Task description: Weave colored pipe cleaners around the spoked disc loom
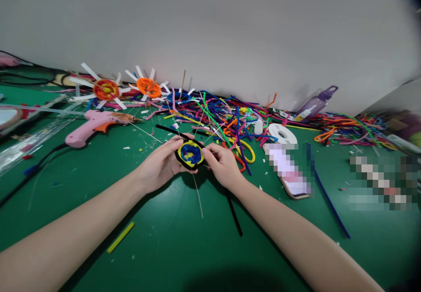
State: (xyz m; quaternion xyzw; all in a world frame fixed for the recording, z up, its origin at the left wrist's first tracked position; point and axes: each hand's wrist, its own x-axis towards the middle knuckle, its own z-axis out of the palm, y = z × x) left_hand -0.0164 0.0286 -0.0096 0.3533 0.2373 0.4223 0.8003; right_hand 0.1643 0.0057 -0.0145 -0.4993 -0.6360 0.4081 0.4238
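Item: one small disc [191, 154], coiled in blue and yellow chenille stem with a black rim [190, 168], held up over the green table [158, 257] between both hands, face to the maker.

Left hand [164, 162]: cupped, gripping the disc's left side, fingers behind. Right hand [223, 164]: narrow, thumb and fingertips pinched at the right edge.

Fittings: thin pale spokes [198, 196] radiating from the disc; one black stem end [169, 131] at upper left; another black stem [234, 214] below the right hand, whether joined to the rim I cannot tell.

Handling notes, in my judgement: the black stem seems to be going round the edge. Best kept snug, pressed in short lengths against the previous coil, each spoke held straight so the circle stays even. The left hand should turn the disc as the right pinches; too hard a pull could buckle it or bend a spoke.

Nearby: pink hot-glue gun [87, 127], lying on its side at left, nozzle towards the work, so elbows want care; chenille stem heap [223, 112] behind; yellow stem offcut [121, 237] in front.
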